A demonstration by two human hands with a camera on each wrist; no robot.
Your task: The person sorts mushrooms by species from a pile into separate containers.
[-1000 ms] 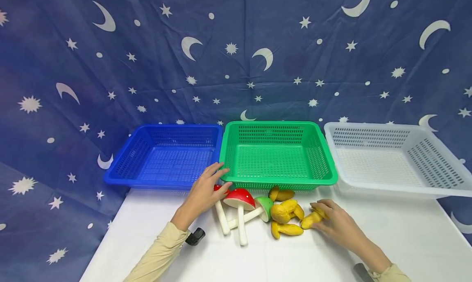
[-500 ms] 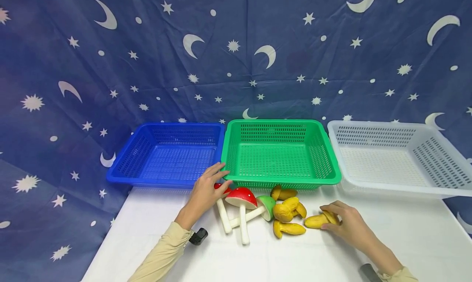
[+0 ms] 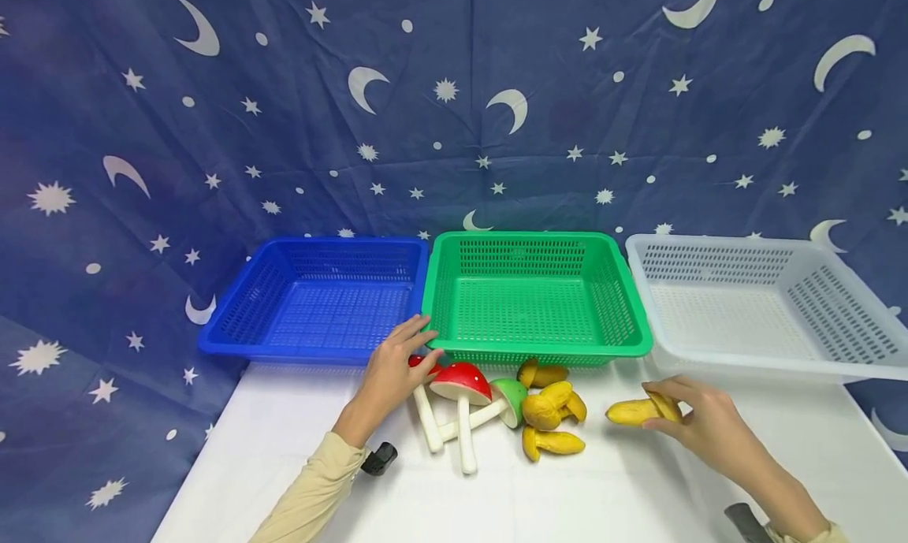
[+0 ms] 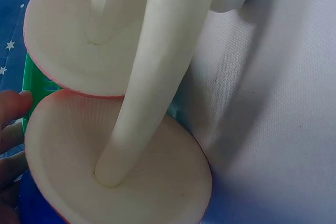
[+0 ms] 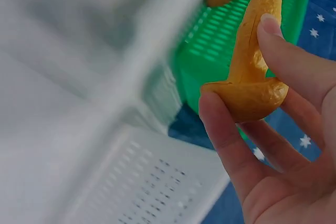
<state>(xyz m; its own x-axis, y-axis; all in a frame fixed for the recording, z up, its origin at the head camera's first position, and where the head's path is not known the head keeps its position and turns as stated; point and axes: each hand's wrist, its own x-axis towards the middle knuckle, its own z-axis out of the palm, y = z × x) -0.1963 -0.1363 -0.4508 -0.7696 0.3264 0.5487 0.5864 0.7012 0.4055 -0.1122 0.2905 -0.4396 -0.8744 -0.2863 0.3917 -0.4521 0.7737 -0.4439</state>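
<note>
Thumb and fingers of my right hand [image 3: 712, 429] pinch a yellow toy mushroom [image 3: 634, 412] by its cap end, its stem pointing left. In the right wrist view that mushroom [image 5: 249, 61] shows whole, with the thumb along its stem. My left hand [image 3: 393, 373] has its fingers spread at the near left corner of the green basket [image 3: 539, 347], beside a red-capped toy mushroom [image 3: 428, 421] that it partly covers. Close to it lie another red-capped mushroom [image 3: 463, 385] and a green-capped one [image 3: 509, 401]. The left wrist view shows pale cap undersides [image 4: 168, 182] near the fingertips.
Several yellow and brownish mushrooms [image 3: 545, 409] lie before the green basket. A blue basket [image 3: 284, 349] stands to its left, a white basket [image 3: 766, 363] to its right. All rest on a white-covered table [image 3: 525, 503] against a blue curtain [image 3: 426, 94] with moons and stars.
My right hand has moved right with the yellow mushroom, away from the other yellow ones. The left hand has stayed in place.
</note>
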